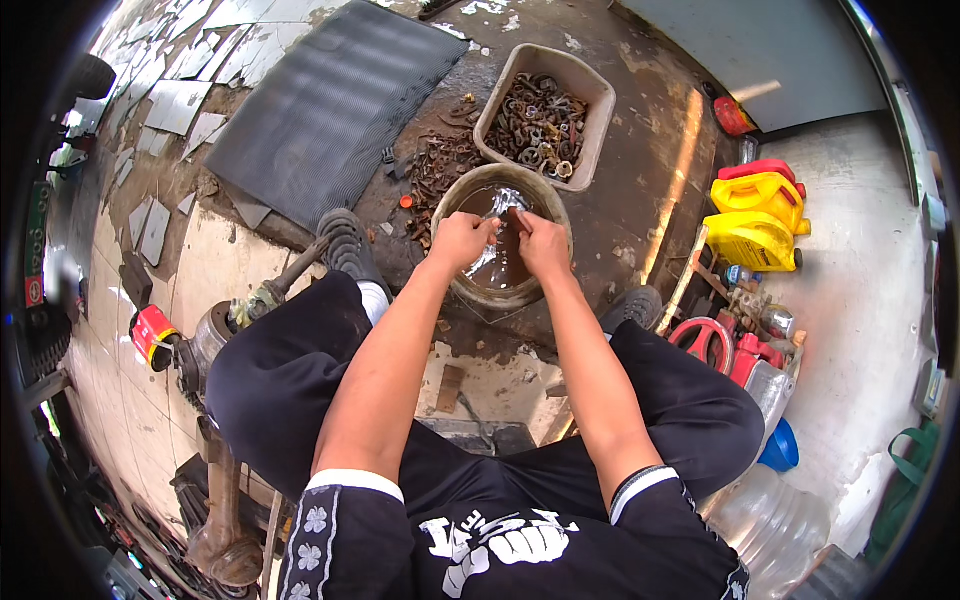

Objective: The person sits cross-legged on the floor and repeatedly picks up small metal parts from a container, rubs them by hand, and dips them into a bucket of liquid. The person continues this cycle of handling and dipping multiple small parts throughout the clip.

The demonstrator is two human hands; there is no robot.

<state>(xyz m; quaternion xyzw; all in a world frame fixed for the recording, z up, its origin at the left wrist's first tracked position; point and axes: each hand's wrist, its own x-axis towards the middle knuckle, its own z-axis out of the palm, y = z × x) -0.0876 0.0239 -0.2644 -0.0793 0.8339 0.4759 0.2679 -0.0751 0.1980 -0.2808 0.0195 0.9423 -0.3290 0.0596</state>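
A round bucket (pixel 444 206) of murky brown liquid stands between my feet. Over its left part is my left hand (pixel 465 238), its fingers curled together; whether they pinch something small cannot be told. My right hand (pixel 541 238) is over the right part of the bucket, thumb and fingers closed around a small dark piece (pixel 516 219) that is mostly hidden. Just beyond the bucket, a rectangular plastic tub (pixel 601 112) holds rusty nuts, bolts and rings. A heap of rusty metal parts (pixel 442 161) lies on the ground left of the tub.
A ribbed black rubber mat (pixel 330 112) lies at the upper left, near broken tiles (pixel 176 105). To the right are yellow plastic jugs (pixel 754 240), a red handwheel (pixel 701 341) and a blue funnel (pixel 780 446). Metal shaft parts (pixel 217 330) are beside my left knee.
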